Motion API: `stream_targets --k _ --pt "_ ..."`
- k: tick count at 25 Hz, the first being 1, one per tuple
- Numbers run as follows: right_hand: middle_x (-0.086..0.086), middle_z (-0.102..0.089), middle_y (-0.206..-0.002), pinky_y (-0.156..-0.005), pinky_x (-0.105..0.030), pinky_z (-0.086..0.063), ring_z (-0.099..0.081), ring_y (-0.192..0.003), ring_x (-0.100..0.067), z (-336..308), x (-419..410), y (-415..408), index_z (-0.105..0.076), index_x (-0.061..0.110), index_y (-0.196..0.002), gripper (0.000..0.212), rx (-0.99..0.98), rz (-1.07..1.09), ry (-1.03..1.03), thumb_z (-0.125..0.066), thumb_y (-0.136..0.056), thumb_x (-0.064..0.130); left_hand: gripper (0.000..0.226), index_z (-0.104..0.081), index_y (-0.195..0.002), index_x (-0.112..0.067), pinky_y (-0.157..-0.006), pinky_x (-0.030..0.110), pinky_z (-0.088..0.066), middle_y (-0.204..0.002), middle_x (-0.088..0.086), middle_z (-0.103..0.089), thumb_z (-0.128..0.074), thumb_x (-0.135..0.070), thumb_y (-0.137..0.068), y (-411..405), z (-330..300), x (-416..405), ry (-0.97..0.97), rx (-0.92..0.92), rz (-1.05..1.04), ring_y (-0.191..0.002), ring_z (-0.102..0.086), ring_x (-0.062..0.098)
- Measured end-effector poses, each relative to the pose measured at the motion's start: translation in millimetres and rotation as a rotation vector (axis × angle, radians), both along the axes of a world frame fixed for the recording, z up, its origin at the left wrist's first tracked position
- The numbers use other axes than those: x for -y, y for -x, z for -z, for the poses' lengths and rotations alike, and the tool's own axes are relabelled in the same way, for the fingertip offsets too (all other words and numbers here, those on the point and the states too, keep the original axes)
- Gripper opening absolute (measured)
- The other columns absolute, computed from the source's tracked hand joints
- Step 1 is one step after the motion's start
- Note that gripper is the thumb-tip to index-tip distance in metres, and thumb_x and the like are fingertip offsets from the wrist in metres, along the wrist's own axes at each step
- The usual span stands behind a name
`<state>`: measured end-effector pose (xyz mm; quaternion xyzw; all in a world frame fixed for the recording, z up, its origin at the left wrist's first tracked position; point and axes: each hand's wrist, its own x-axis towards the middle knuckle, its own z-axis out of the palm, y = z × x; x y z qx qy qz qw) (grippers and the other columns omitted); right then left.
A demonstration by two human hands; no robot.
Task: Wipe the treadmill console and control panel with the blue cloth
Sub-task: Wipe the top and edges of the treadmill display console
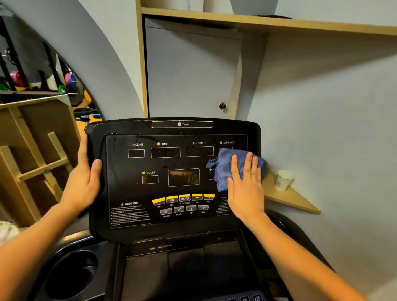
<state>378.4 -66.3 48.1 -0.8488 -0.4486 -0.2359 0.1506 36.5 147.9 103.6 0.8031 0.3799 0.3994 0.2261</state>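
Pressing the blue cloth (224, 168) flat-palmed against the console (169, 183), right hand (245, 188) spread; left hand (85, 178) clasps its edge.

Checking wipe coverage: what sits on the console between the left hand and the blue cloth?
In the head view, the INCLINE, TIME, SPEED and PULSE displays lie between left hand and blue cloth.

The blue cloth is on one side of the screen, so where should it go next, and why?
Probably slide the blue cloth leftward across the console. The right hand presses it flat at the right edge, over the DISTANCE readout, while the SPEED, TIME and INCLINE windows lie uncovered to its left. The left hand grips the console's left edge, steadying it.
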Motion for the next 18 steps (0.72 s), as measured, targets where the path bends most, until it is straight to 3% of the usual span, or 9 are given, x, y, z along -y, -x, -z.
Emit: stream_targets --k 4,8,9,11,13,16,18 --pt "-0.026 0.002 -0.165 -0.122 -0.056 -0.02 0.003 -0.153 -0.042 39 28 16 0.005 0.018 -0.16 0.07 -0.023 -0.024 0.016 -0.033 -0.103 0.033 0.07 0.013 -0.155 -0.038 -0.097 0.057 -0.041 -0.139 0.029 -0.053 -0.026 -0.05 -0.098 2 10 4 0.018 0.022 -0.011 -0.11 -0.058 0.053" --pt "-0.027 -0.012 -0.163 -0.116 -0.058 -0.032 -0.012 -0.151 -0.046 63 45 30 0.008 0.019 -0.159 0.1 -0.08 -0.018 0.032 -0.066 -0.092 0.03 0.068 0.014 -0.155 -0.04 -0.094 0.057 -0.043 -0.137 0.028 -0.054 -0.024 -0.051 -0.099 3 12 2 0.01 0.024 -0.011 -0.107 -0.06 0.052" --pt "-0.027 -0.014 -0.163 -0.115 -0.057 -0.034 -0.014 -0.15 -0.046 68 49 33 0.008 0.019 -0.159 0.097 -0.096 -0.021 0.048 -0.063 -0.094 0.033 0.067 0.015 -0.154 -0.04 -0.094 0.058 -0.043 -0.137 0.028 -0.053 -0.025 -0.049 -0.101 2 12 2 0.006 0.025 -0.01 -0.107 -0.06 0.052" --pt "-0.026 -0.014 -0.163 -0.115 -0.056 -0.035 -0.013 -0.151 -0.044 74 54 38 0.005 0.018 -0.16 0.068 -0.128 -0.011 0.054 -0.026 -0.106 0.044 0.066 0.015 -0.154 -0.041 -0.094 0.059 -0.043 -0.138 0.028 -0.053 -0.025 -0.046 -0.102 2 13 2 -0.002 0.021 -0.009 -0.108 -0.059 0.052" --pt "-0.026 -0.012 -0.164 -0.117 -0.053 -0.031 -0.01 -0.152 -0.042 75 55 40 0.001 0.016 -0.16 0.064 -0.171 0.0 0.046 0.004 -0.104 0.046 0.066 0.016 -0.154 -0.041 -0.093 0.059 -0.043 -0.138 0.028 -0.053 -0.025 -0.046 -0.102 2 14 1 -0.008 0.018 -0.013 -0.107 -0.06 0.052" --pt "-0.025 -0.012 -0.164 -0.122 -0.05 -0.023 -0.008 -0.152 -0.041 78 56 40 0.003 0.016 -0.16 0.064 -0.148 0.008 0.036 0.009 -0.103 0.045 0.066 0.016 -0.153 -0.043 -0.092 0.059 -0.044 -0.138 0.028 -0.053 -0.025 -0.048 -0.102 2 14 0 -0.017 0.012 -0.02 -0.107 -0.06 0.052" --pt "-0.026 -0.015 -0.163 -0.12 -0.051 -0.027 -0.011 -0.152 -0.042 83 56 39 0.003 0.015 -0.159 0.063 -0.135 -0.003 0.043 0.01 -0.103 0.043 0.068 0.017 -0.152 -0.044 -0.091 0.058 -0.045 -0.138 0.027 -0.054 -0.023 -0.054 -0.098 2 14 0 -0.014 0.013 -0.022 -0.106 -0.061 0.051"
